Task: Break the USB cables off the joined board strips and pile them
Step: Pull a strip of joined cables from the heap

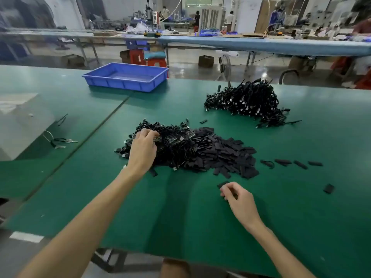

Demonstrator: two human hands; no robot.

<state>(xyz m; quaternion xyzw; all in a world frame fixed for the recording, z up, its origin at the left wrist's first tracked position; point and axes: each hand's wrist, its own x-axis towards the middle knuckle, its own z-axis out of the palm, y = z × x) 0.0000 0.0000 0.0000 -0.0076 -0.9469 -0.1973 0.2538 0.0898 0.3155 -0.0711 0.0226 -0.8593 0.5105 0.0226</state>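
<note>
A heap of black USB cables still joined on board strips (170,145) lies in the middle of the green table (180,217). My left hand (143,148) reaches into its left side, fingers curled round cables there. Right of it spreads a mound of flat black board pieces (226,157). My right hand (239,199) hovers low near the table, pinching a small black board piece (222,184). A pile of separated black cables (247,101) sits farther back on the right.
A blue plastic tray (126,76) stands at the table's far edge. Stray black pieces (299,163) lie to the right, one more (328,188) nearer. A white box (22,125) and loose wires sit at the left. Workbenches and people fill the background.
</note>
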